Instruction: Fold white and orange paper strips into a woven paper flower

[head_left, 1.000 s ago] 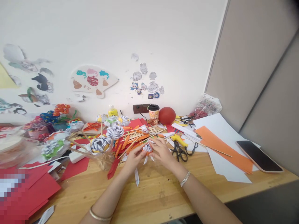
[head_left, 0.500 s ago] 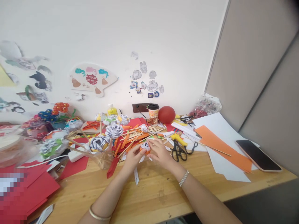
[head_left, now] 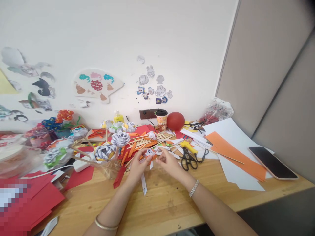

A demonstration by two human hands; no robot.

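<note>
A small white paper flower with orange paper at its base [head_left: 150, 153] is pinched in the fingers of my left hand [head_left: 138, 165], over the near middle of the table. A white paper strip hangs below the flower. Just to its right is my right hand [head_left: 169, 164], fingers curled but apart, with a gap to the flower and nothing visible in them. A folded white paper strip [head_left: 144, 184] lies on the table below my hands. Behind them is a pile of bamboo sticks [head_left: 141, 141] among orange and red paper strips.
Black scissors [head_left: 189, 160] and a yellow-handled tool [head_left: 188, 146] lie right of my hands. A lidded cup [head_left: 161, 120] and red balloon [head_left: 175, 121] stand behind. Paper flowers [head_left: 105, 151] and red sheets [head_left: 46, 200] are left; orange paper [head_left: 236, 155] and a phone [head_left: 273, 163] right.
My right hand has come away from the flower, leaving a gap. The flower, still in my left hand, has shifted slightly left and up, and its hanging strip shows more clearly.
</note>
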